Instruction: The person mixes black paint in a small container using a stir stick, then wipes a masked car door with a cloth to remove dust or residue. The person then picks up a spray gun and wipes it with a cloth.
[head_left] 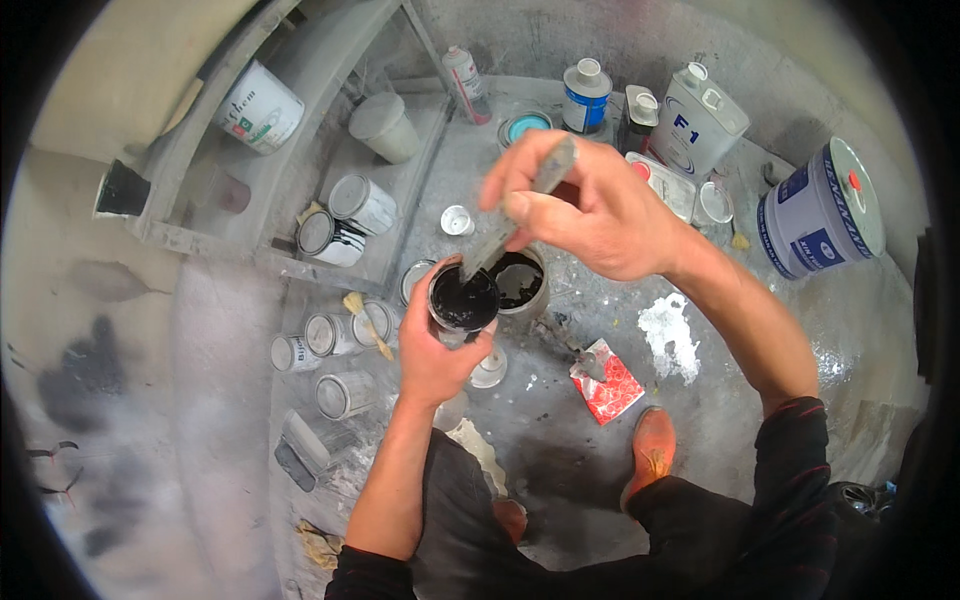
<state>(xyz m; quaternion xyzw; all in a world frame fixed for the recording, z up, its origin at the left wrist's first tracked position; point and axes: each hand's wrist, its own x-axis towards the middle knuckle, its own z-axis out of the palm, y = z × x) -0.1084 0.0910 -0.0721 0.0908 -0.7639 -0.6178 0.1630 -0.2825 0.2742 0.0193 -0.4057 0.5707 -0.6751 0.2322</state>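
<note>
Had my left grip (437, 350) wrapped round the cup (466, 323), a tub (535, 302) off its 2 o'clock; right grip (590, 210) pinched the stick (490, 250), tilted toward 1 o'clock. Cup looked light, rim probably slick from black liquid (458, 303); low seemed safest.

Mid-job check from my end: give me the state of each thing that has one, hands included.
Left hand: wrapped around the cup
Right hand: gripping the stick
Cup: open, black inside
Stick: slanted, lower end in the cup
Grey container: open, dark liquid inside
Blue-labelled can: upright, capped
Drum: upright, lidded
Spray can: upright
</note>
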